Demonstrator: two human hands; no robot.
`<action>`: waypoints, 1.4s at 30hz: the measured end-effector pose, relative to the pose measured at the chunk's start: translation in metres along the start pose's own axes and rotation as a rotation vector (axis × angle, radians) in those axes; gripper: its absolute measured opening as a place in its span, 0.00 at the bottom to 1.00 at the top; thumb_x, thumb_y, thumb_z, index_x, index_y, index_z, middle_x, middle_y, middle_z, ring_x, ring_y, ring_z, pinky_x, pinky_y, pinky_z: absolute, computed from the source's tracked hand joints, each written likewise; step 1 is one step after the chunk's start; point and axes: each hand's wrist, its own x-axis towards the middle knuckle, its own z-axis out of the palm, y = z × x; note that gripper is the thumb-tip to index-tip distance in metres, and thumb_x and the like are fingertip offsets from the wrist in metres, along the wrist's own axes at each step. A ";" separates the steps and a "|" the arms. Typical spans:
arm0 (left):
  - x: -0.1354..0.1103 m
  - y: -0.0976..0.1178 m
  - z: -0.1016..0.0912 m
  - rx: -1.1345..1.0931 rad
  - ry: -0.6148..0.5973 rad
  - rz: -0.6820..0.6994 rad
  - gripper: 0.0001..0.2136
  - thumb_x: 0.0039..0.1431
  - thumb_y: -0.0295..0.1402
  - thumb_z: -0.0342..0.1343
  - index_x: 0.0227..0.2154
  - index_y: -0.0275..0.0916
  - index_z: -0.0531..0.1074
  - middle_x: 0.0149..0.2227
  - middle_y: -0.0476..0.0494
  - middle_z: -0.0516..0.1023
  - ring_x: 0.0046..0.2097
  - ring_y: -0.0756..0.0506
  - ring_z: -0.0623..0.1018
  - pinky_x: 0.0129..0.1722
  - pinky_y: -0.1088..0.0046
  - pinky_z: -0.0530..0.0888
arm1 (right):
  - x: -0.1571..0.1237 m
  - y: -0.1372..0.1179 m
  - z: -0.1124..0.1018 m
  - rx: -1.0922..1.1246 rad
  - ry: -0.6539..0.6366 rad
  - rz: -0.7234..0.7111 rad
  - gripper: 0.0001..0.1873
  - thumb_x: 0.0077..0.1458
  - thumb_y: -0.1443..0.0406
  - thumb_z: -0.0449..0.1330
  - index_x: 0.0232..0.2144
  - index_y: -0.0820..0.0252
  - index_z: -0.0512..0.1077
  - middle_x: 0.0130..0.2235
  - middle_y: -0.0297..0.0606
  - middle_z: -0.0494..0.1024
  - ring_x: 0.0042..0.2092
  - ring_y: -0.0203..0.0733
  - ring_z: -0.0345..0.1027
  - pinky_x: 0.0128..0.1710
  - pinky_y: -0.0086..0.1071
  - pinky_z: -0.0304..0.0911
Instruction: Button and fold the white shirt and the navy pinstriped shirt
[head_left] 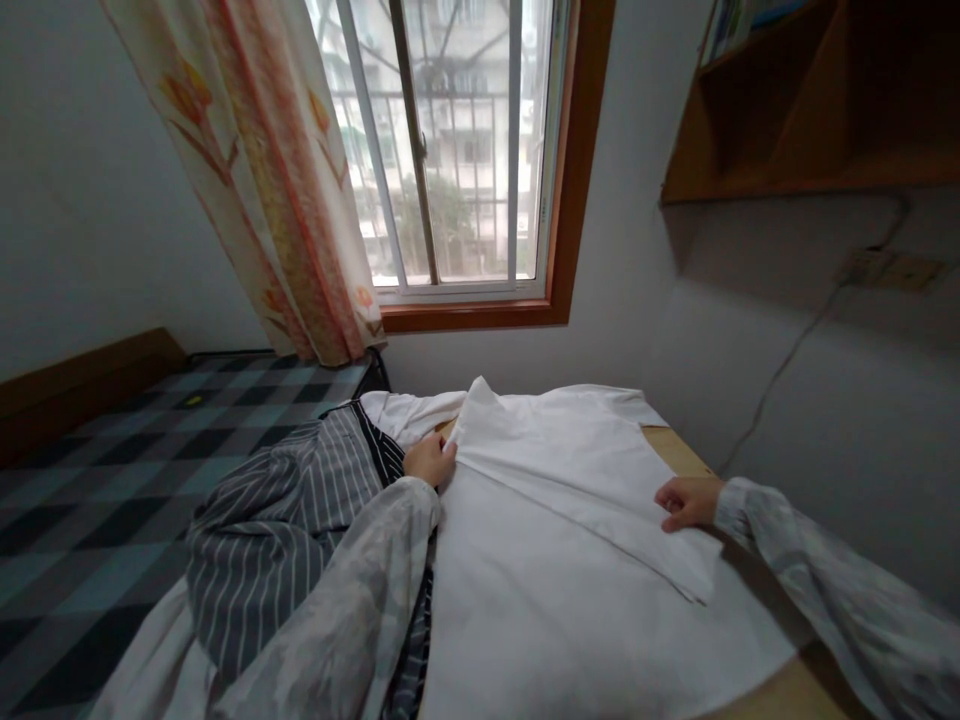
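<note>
A white shirt (525, 580) lies spread over a wooden board, and what looks like its sleeve (637, 525) runs slantwise across it to the lower right. My left hand (430, 460) is closed on the shirt's left edge, near the upper end of that slanting fold. At the right, the curled fingers of my right hand (688, 502) pinch the upper edge of the white cloth near the sleeve's end; the fingertips show only in part. Pale patterned sleeves cover both my forearms. Grey striped cloth (277, 520) is bunched just left of my left hand.
The board's wooden surface (675, 452) shows along the right. A bed with a checked cover (90, 490) stands at the left. Behind are a curtain (277, 200) and a window (457, 150). A wooden shelf (750, 130) and a hanging cable (780, 375) are on the right wall.
</note>
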 end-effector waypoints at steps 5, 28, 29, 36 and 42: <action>-0.009 -0.002 0.007 0.051 0.078 0.039 0.18 0.74 0.47 0.48 0.42 0.43 0.80 0.41 0.40 0.87 0.47 0.38 0.84 0.48 0.65 0.71 | 0.006 -0.008 -0.014 -0.012 0.038 0.055 0.26 0.40 0.45 0.75 0.25 0.55 0.69 0.25 0.32 0.71 0.30 0.40 0.62 0.32 0.34 0.57; -0.027 0.002 0.012 0.065 0.085 0.112 0.23 0.78 0.41 0.42 0.40 0.40 0.83 0.41 0.33 0.87 0.48 0.37 0.84 0.52 0.59 0.67 | 0.334 -0.265 -0.034 0.524 0.625 -0.253 0.26 0.62 0.44 0.60 0.33 0.61 0.78 0.30 0.37 0.81 0.34 0.42 0.72 0.34 0.31 0.67; -0.027 0.002 0.013 0.068 0.081 0.116 0.23 0.78 0.41 0.42 0.40 0.40 0.83 0.41 0.33 0.86 0.48 0.37 0.84 0.52 0.58 0.67 | 0.339 -0.267 -0.031 0.500 0.639 -0.235 0.26 0.62 0.44 0.60 0.32 0.61 0.78 0.30 0.37 0.80 0.34 0.42 0.71 0.35 0.31 0.67; -0.027 0.000 0.018 0.070 0.092 0.101 0.20 0.75 0.41 0.46 0.39 0.40 0.82 0.40 0.33 0.86 0.47 0.36 0.84 0.52 0.56 0.67 | 0.341 -0.280 -0.003 0.265 0.751 -0.145 0.20 0.66 0.51 0.60 0.46 0.59 0.80 0.50 0.51 0.84 0.53 0.52 0.74 0.57 0.40 0.64; -0.027 0.001 0.016 0.061 0.100 0.071 0.18 0.74 0.41 0.47 0.42 0.39 0.81 0.40 0.33 0.86 0.46 0.35 0.84 0.51 0.58 0.67 | 0.318 -0.238 -0.014 0.063 0.660 -0.117 0.27 0.72 0.46 0.54 0.53 0.59 0.80 0.54 0.51 0.84 0.58 0.52 0.75 0.61 0.39 0.61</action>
